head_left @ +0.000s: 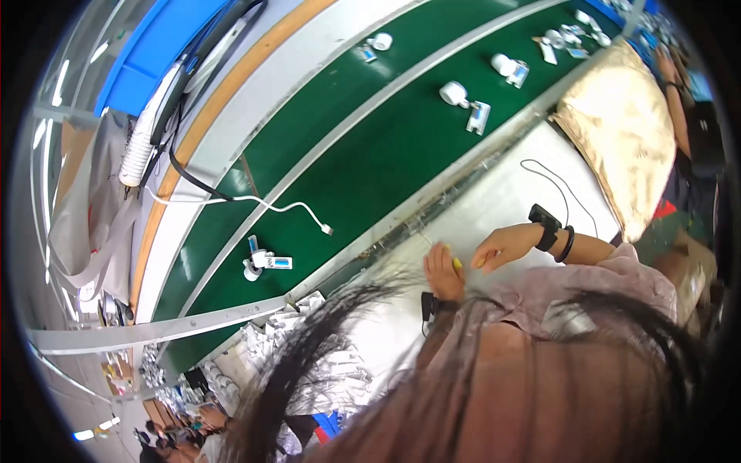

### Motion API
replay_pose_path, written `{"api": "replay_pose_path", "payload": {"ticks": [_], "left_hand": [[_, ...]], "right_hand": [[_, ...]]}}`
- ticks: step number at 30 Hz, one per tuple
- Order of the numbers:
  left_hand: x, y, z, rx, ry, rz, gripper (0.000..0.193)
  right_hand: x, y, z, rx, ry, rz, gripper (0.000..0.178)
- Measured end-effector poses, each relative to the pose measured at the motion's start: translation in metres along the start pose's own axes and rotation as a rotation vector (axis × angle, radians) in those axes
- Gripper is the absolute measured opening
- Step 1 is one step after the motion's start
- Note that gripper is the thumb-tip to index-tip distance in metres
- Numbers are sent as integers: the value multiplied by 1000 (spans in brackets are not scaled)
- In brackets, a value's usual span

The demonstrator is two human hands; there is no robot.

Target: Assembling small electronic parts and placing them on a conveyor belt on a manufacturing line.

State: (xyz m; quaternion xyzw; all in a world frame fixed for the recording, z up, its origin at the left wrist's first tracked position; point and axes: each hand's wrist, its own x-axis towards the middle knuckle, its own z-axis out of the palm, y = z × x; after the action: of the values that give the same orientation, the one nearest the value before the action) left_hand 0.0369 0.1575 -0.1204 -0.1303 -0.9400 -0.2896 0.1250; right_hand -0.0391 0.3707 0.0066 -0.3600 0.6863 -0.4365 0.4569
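Observation:
My left hand (443,274) is over the white work surface (494,185), its fingers bent together. A small yellow piece (457,264) shows beside its fingers, too small to name. Just to the right, my right hand (500,245) reaches in with fingers curled down and a bit of yellow at the fingertips. The two hands are close together but apart. What either one holds is hidden by the fingers. Both wrists wear dark bands, and a thin dark cable (567,193) lies on the surface beyond the right wrist.
Beyond the surface runs a green conveyor belt (363,170) with several white round parts (453,94) on it. A white cable (297,206) hangs over it. Packed silvery pieces (332,370) are at the left, a gold-coloured bag (617,116) at the right. Other people work nearby.

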Motion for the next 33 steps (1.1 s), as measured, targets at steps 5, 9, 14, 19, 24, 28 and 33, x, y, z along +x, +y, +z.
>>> {"api": "replay_pose_path", "payload": {"ticks": [5, 9, 14, 19, 24, 28, 33], "left_hand": [[-8, -7, 4, 90, 52, 38, 43], [-10, -5, 4, 108, 61, 99, 40], [-10, -7, 6, 122, 63, 120, 40], [-2, -4, 13, 96, 73, 99, 40], [64, 18, 46, 0, 119, 74, 34], [153, 32, 80, -116, 121, 25, 24], [259, 33, 133, -44, 212, -114, 29]], "right_hand": [[-45, 3, 70, -108, 245, 63, 37], [-67, 7, 115, -120, 390, 117, 35], [-94, 15, 149, -9, 520, 21, 35], [-119, 34, 161, 53, 507, 110, 33], [-137, 52, 135, 85, 483, 124, 34], [-154, 58, 97, 10, 487, 174, 34], [-180, 99, 49, 9, 484, 102, 33]]}}
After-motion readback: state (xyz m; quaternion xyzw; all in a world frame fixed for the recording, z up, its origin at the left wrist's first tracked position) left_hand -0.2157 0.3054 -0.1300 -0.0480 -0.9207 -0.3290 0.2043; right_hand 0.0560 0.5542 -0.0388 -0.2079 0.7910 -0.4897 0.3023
